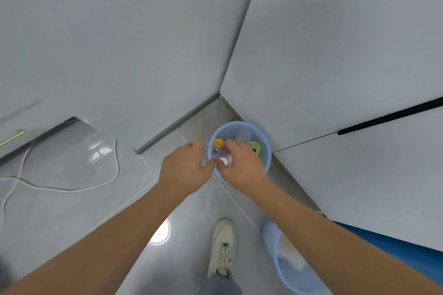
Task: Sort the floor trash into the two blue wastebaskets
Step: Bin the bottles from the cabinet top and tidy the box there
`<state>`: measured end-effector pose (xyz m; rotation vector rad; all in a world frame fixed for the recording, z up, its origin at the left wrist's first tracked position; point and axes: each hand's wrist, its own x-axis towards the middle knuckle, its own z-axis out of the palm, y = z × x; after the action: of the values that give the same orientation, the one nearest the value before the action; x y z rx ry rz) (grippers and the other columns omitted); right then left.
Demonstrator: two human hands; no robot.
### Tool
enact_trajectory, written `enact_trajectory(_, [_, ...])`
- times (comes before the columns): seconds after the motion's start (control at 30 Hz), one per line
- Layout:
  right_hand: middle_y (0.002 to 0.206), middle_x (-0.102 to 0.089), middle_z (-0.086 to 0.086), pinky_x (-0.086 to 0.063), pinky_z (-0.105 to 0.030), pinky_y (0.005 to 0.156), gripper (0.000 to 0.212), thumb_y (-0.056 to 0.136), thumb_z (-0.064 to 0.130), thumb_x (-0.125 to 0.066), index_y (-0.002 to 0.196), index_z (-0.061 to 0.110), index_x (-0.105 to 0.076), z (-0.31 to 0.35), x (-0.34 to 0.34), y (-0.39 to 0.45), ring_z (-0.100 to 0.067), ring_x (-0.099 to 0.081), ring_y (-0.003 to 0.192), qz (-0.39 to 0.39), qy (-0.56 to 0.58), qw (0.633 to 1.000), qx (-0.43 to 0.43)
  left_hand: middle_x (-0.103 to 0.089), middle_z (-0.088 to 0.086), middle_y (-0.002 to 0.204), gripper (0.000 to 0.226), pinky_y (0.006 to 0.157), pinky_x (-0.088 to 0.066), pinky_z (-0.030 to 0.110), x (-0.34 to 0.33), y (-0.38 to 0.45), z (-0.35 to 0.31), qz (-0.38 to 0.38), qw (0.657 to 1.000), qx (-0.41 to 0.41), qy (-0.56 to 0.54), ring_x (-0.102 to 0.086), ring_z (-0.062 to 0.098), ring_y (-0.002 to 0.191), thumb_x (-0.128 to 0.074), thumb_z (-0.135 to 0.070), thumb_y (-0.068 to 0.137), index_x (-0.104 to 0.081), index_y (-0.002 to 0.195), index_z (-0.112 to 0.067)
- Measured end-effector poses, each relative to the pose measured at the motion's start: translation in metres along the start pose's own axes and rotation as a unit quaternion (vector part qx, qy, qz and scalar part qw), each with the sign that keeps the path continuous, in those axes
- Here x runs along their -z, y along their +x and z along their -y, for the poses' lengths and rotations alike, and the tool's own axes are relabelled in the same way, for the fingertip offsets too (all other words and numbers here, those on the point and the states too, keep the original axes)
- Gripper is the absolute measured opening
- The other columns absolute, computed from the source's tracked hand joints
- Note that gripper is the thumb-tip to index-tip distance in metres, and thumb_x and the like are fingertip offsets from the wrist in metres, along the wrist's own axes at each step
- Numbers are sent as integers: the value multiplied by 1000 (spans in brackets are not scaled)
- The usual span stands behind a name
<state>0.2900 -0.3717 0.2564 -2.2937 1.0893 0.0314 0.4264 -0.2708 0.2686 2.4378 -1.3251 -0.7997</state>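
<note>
hands: my right hand pinches a clear bottle over the corner basket at frame centre, ready to drop
left hand: spread, empty, steadying I guess

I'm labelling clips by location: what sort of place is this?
Probably an indoor office or utility corner: grey floor tiles, plain grey wall panels meeting at a corner, a white cable on the floor, and a blue wastebasket set against the wall.

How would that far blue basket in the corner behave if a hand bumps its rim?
The far wastebasket looks like thin perforated plastic, so probably light and easy to slide on the glossy floor tile. The few items inside add little ballast, so it may tip. The walls right behind should limit travel.
</note>
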Motion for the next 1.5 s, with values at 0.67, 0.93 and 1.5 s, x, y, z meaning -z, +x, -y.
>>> enact_trajectory(0.67, [91,-60,15,-55,-37,84,20,83,37,-66,101,35,-58,615,-58,-85,-13,-63,86,179,42,964,193,-65,-7,91,25,68,-51,36,413,-370,349,-290,902,301,-110,-64,23,87,-57,-49,90,-51,103,-28])
enact_trajectory(0.93, [141,-36,-4,-47,-41,95,62,86,47,-70,139,31,-43,747,-176,44,-33,-42,125,169,-18,951,257,-51,7,115,49,85,-51,44,402,-293,492,-251,870,404,-132,-57,34,109,-60,-44,90,-47,131,-21])
enact_trajectory(1.5, [162,-2,-1,-49,-48,86,92,71,38,-79,145,38,-25,765,-274,151,-37,-35,122,144,-139,924,326,-40,4,139,75,99,-49,51,343,-169,582,-185,870,412,-198,-45,34,127,-71,-46,85,-32,149,-38])
